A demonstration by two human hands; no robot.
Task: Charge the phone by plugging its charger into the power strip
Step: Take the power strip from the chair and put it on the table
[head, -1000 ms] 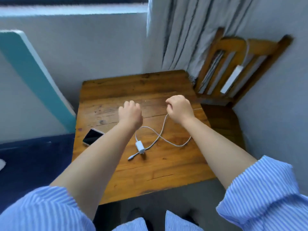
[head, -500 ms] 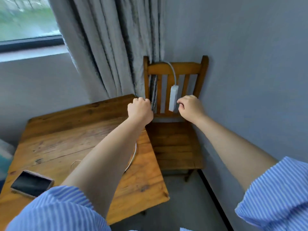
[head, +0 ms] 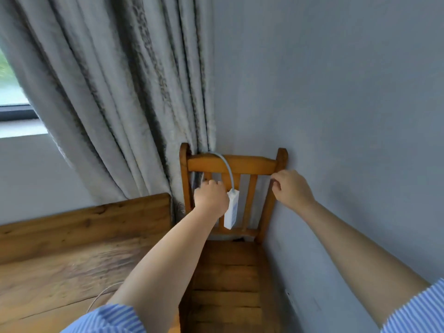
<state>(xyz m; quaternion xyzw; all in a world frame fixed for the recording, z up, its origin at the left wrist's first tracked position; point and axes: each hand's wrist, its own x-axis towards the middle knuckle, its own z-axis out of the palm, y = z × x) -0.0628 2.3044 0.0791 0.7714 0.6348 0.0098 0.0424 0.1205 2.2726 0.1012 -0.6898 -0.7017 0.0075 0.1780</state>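
Head view: my left hand point(head: 211, 199), fist closed on unseen contents, touches the light, rigid white plastic power strip point(head: 231, 210) dangling loose from the wooden chair's top rail point(head: 252, 162); my right hand point(head: 292, 188), fingers curled and empty, should steady its sides.

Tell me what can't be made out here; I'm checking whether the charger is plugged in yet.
- Charger plug: head view, hidden inside the closed left hand.
- Power strip sockets: turned edge-on, partly behind that hand.
- Phone: outside the frame.
- Cable on the table: mostly covered by the left arm.

Grey curtain point(head: 125, 97), blue-grey wall point(head: 336, 92), wooden chair point(head: 230, 267), wooden table point(head: 72, 248)
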